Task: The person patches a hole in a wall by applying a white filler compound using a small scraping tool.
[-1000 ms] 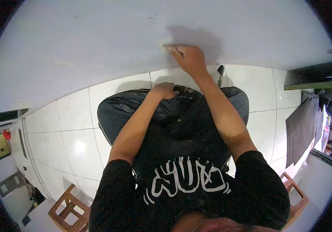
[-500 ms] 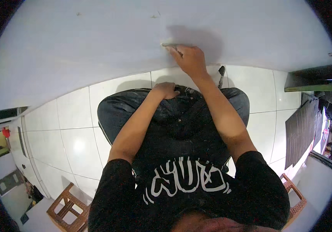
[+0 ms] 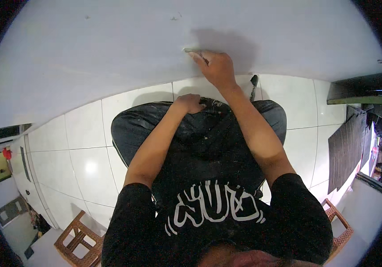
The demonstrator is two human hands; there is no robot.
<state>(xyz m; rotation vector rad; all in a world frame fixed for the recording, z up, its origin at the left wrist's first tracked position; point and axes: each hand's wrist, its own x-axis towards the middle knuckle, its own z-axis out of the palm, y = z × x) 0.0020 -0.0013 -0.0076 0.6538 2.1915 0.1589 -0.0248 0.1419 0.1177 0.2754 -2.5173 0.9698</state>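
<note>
My right hand (image 3: pixel 215 66) pinches a thin greyish tool (image 3: pixel 189 50), whose end meets a small pale mark on the white wall (image 3: pixel 111 49). What kind of tool it is, I cannot make out. My left hand (image 3: pixel 188 103) rests in my lap with curled fingers, on the paint-specked dark trousers (image 3: pixel 135 124); what they hold, if anything, is hidden. A dark narrow item (image 3: pixel 254 82), too unclear to name, is at the wall's foot beside my right knee. Small marks show higher on the wall.
White floor tiles (image 3: pixel 88 164) surround my crossed legs. Brown woven plastic stools (image 3: pixel 77 233) stand behind me on both sides. A dark grey sheet (image 3: pixel 346 151) and a dark ledge with a green edge (image 3: pixel 355 100) are at the right. A door (image 3: pixel 35 178) is at the left.
My right hand and the tool's end have shifted slightly left and up along the wall. My left hand stays in the same place.
</note>
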